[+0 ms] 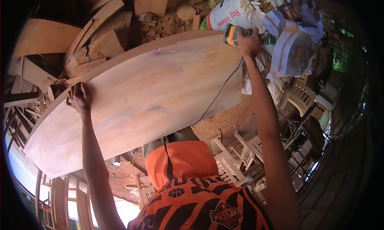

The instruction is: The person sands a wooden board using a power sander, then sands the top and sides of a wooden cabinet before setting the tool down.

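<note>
Orange-and-black jersey (200,202) fills the bottom of the view, closest to the lens, with a dark strap running down its front.

Big oval wooden panel (136,102) spans most of the frame, tilted from lower left up to upper right. Surface is pale, smooth, pinkish grain, with a small dark smudge near the middle and a scuffed patch near the upper edge.

Scrap wood pile (80,30) sits beyond the panel's upper left: curved offcuts, planks, sawdust-coloured dirt. White sack (234,12) printed "Hog Grower" lies past the upper right edge, more crumpled bags (296,34) beside it. White plastic chairs (236,158) are stacked lower right, under the panel's edge. Curved wooden chair frames (60,198) at lower left.

Left hand (80,98) is on the panel's left edge, fingers curled over the rim, gripping it. Arm fully stretched.

Right hand (250,42) is at the panel's upper right corner, closed around a yellow-and-black power sander (232,34). The sander sits at the panel's edge; can't tell if its pad is flat on the wood. Grey power cord (218,94) drops from the sander, trails across the panel face and runs off its lower edge toward the jersey.

Hands are well apart, at opposite ends of the panel.
</note>
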Demonstrator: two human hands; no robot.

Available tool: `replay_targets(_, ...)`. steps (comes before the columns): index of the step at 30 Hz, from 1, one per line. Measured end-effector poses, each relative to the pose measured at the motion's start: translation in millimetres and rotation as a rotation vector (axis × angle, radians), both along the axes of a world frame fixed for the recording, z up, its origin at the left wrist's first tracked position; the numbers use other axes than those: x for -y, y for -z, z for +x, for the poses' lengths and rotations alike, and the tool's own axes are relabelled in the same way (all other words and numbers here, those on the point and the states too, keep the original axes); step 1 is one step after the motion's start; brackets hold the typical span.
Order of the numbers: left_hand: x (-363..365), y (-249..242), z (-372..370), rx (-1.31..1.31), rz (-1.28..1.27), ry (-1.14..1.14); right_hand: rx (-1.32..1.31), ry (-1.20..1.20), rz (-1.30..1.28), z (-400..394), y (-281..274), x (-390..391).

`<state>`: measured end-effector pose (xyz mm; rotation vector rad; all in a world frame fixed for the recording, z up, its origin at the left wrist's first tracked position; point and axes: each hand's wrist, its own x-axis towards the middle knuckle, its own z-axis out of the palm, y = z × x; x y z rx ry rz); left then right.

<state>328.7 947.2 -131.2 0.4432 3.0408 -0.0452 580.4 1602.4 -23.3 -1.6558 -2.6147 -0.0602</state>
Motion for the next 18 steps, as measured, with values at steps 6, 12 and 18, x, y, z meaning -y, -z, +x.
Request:
replay_targets(6,-4,-5,1,0.011,0.000,-0.017,-0.084,-0.110,-0.046,-24,-2,60)
replay_targets(12,-2,0,0,-0.039,0.056,0.005,-0.107,-0.215,-0.063,-43,-6,132)
replay_targets(18,-2,-5,0,0.000,0.043,-0.015,-0.106,-0.250,-0.132,-69,-16,203)
